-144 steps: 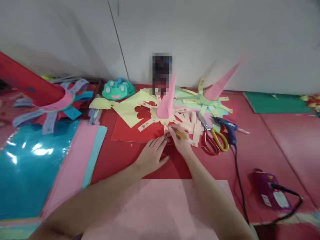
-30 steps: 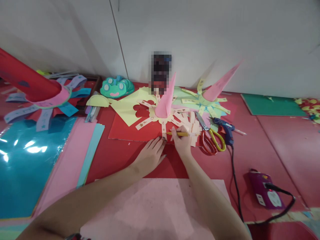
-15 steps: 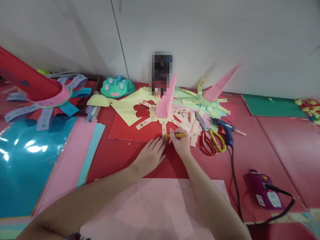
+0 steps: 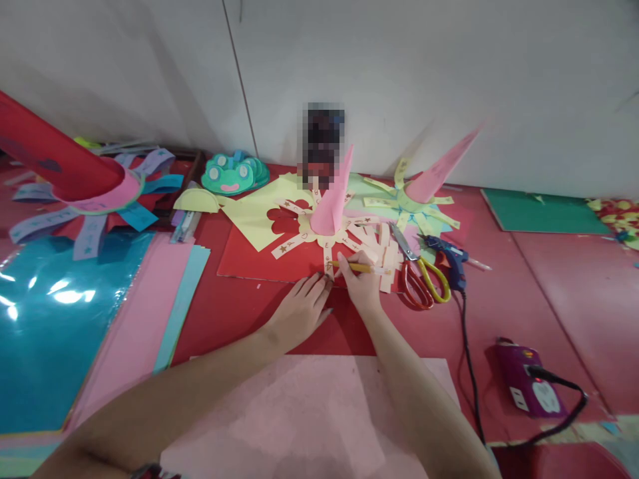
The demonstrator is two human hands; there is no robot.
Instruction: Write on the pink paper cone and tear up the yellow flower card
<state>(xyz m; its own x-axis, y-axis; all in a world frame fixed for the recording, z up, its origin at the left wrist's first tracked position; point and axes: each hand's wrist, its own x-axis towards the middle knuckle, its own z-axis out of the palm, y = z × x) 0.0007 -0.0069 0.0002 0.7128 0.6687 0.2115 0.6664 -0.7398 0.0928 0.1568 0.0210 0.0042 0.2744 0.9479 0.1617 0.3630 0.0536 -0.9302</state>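
Note:
My right hand [image 4: 360,283] is closed around a yellow pen [image 4: 357,267], its tip on a cream paper strip [image 4: 328,256] marked with letters and a star-like shape. My left hand [image 4: 304,303] lies flat with fingers stretched out, its fingertips at the near end of that strip. The strip belongs to a scalloped cream paper ring [image 4: 327,241] with several lettered strips spreading from it. A pink paper cone [image 4: 332,206] stands up from the ring's middle. Under it lies a red sheet [image 4: 254,256].
Right of my hands lie loose cream strips [image 4: 387,256], scissors [image 4: 419,283], a blue glue gun [image 4: 450,259] and a purple power socket [image 4: 529,382] with its cord. Behind are another pink cone [image 4: 442,166] and green frog cutouts [image 4: 230,174]. Coloured sheets [image 4: 132,306] lie left.
The pen tip has shifted slightly up the strip, and my right fingers have moved a little with it. My left hand stays in place.

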